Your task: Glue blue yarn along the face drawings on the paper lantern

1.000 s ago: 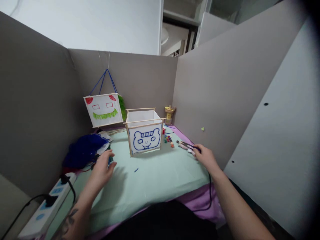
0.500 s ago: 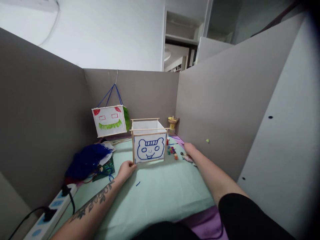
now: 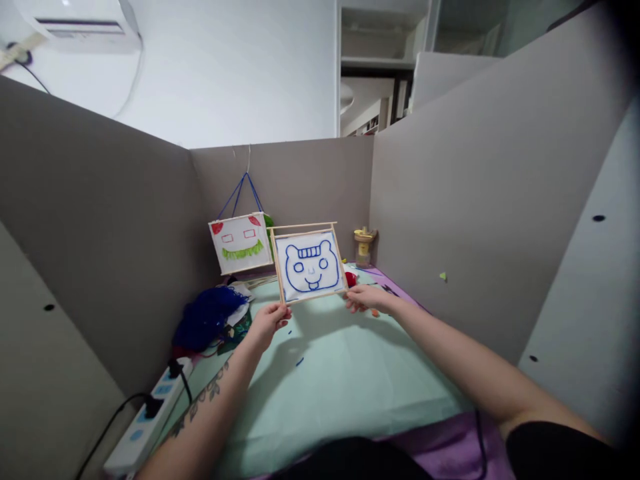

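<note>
Bear lantern [image 3: 309,265] now lifted off the mat [image 3: 340,373] and tipped back, where half a second ago stood upright on it. Left hand [image 3: 269,320] pinched on lower left corner of lantern, right hand [image 3: 367,298] closed on lower right corner. Behind lantern, second lantern [image 3: 241,243] hanging on blue strings. Left of lantern, blue yarn [image 3: 206,317]. Beads beside lantern mostly hidden by right hand.

Power strip [image 3: 145,427] (near end) runs off the bottom edge.
</note>
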A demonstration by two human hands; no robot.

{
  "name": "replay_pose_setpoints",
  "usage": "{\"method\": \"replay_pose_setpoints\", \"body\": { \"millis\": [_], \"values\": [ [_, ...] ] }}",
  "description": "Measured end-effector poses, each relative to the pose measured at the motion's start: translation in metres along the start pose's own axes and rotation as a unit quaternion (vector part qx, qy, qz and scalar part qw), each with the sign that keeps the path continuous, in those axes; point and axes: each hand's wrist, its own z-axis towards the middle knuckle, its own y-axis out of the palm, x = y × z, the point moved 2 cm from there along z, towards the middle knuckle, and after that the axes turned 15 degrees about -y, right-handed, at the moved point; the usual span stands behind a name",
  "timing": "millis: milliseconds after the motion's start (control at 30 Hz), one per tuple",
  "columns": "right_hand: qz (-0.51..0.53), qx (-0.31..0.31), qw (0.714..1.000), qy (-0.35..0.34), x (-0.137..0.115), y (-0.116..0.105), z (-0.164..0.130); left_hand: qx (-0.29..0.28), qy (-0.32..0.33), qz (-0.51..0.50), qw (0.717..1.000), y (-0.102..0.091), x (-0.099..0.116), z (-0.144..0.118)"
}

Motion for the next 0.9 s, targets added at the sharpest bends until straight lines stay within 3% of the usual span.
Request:
{"method": "replay_pose_setpoints", "body": {
  "millis": [100,200,333,467,600,767,900],
  "values": [
    [0.129,0.037,0.991,-0.008,0.001,0.018,0.004,0.074,0.058,0.094,0.991,-0.001,0.005,-0.002],
    [0.194,0.095,0.974,-0.068,-0.004,0.021,0.002,0.137,0.125,0.169,0.968,0.0,0.011,-0.009],
    [0.163,0.125,0.969,-0.137,-0.023,0.011,-0.016,0.154,0.156,0.182,0.959,0.0,0.013,-0.018],
    [0.102,0.141,0.97,-0.172,-0.057,-0.002,-0.048,0.161,0.187,0.195,0.949,0.005,0.011,-0.02],
    [0.14,0.156,0.96,-0.185,-0.093,-0.002,-0.076,0.164,0.193,0.189,0.949,0.018,0.005,-0.011],
    [0.28,0.133,0.933,-0.182,-0.119,0.028,-0.088,0.162,0.174,0.127,0.963,0.043,-0.011,0.009],
    [0.414,0.092,0.898,-0.116,-0.135,0.069,-0.092,0.147,0.152,0.089,0.973,0.058,-0.02,0.018]
  ]
}}
